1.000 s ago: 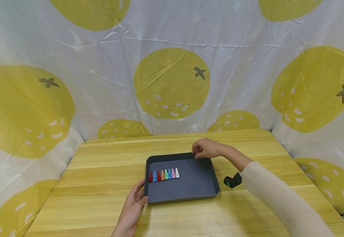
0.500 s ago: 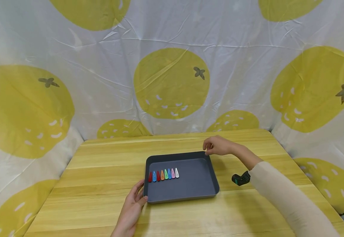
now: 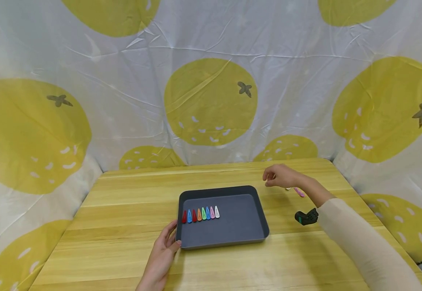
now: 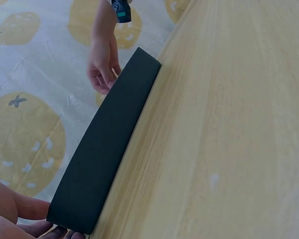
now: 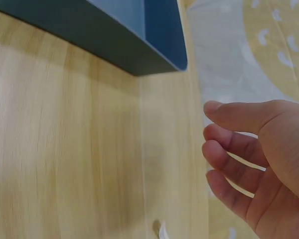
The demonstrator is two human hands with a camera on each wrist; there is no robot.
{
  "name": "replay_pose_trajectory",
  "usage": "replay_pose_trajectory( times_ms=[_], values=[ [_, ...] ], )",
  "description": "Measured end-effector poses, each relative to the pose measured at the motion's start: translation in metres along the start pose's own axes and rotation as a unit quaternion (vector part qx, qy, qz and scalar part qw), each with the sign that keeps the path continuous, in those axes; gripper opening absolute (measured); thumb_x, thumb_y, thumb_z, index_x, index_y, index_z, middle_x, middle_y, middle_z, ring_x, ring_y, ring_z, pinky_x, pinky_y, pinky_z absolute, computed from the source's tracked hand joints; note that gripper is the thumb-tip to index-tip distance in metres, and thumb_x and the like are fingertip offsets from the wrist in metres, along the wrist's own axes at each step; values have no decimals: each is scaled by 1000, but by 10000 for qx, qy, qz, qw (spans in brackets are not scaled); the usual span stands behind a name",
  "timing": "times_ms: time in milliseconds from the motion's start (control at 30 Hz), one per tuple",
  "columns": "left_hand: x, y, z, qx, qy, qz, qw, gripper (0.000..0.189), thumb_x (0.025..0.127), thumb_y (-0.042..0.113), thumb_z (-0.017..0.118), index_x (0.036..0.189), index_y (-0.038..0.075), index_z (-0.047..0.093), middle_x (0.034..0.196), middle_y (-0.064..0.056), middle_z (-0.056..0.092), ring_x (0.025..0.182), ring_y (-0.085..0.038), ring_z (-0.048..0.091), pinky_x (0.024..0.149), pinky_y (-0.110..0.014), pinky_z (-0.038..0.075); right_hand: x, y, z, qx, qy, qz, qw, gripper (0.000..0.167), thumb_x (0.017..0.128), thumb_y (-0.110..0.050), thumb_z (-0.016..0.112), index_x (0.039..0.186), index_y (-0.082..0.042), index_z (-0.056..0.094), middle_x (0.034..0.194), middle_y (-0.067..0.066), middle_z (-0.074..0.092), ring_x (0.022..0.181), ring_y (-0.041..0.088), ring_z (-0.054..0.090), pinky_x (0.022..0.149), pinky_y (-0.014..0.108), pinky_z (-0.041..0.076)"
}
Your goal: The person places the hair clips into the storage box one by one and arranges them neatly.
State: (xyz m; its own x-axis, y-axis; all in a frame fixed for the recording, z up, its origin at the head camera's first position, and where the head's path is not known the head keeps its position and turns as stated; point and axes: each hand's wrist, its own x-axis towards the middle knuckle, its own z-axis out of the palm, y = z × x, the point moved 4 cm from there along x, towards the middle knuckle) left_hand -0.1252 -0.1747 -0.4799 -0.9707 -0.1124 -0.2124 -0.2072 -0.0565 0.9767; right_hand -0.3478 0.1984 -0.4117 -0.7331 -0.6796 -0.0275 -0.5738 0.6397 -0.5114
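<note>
A dark grey tray sits on the wooden table. My left hand holds its near left corner, thumb at the rim and fingers along the side; the left wrist view shows the fingers at that corner. Several snap hair clips in red, blue, orange, green, pink and white lie in a row in the tray's left half. My right hand hovers beyond the tray's far right corner, fingers loosely bent with nothing between them. Close by on the table lie a pink hair clip and a white one, partly hidden.
A small black device is at the right wrist. The light wood table stretches around the tray. A white curtain with yellow fruit prints hangs behind and at both sides.
My right hand has moved right, from over the tray's far rim to beyond its far right corner, uncovering the pink clip. The left hand, tray and row of clips have stayed put.
</note>
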Motion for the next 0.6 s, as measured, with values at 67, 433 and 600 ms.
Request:
replay_pose_trajectory(
  times_ms=[67, 433, 600],
  values=[
    [0, 0, 0, -3, -7, -10, 10000, 63, 100, -15, 43, 160, 1, 30, 166, -24, 22, 149, -44, 28, 117, -55, 30, -4, 4, -2, 52, 16, 61, 10000, 15, 98, -7, 71, 109, 2, 70, 90, 0, 67, 83, 18, 64, 75, 39, 55],
    [0, 0, 0, 23, -6, -14, 10000, 63, 99, -14, 43, 160, 2, 31, 166, -24, 22, 148, -44, 28, 118, -55, 29, -29, 33, -16, 212, 82, 477, 9986, 18, 98, -8, 70, 111, 4, 69, 93, 4, 70, 84, 22, 67, 76, 42, 56],
    [0, 0, 0, 33, -22, 4, 10000, 63, 100, -14, 44, 160, 1, 30, 166, -25, 22, 148, -44, 28, 117, -55, 29, -42, 49, -17, 281, 57, 910, 9954, 17, 99, -8, 69, 111, 5, 68, 92, 6, 71, 85, 26, 68, 83, 50, 54]
  ],
)
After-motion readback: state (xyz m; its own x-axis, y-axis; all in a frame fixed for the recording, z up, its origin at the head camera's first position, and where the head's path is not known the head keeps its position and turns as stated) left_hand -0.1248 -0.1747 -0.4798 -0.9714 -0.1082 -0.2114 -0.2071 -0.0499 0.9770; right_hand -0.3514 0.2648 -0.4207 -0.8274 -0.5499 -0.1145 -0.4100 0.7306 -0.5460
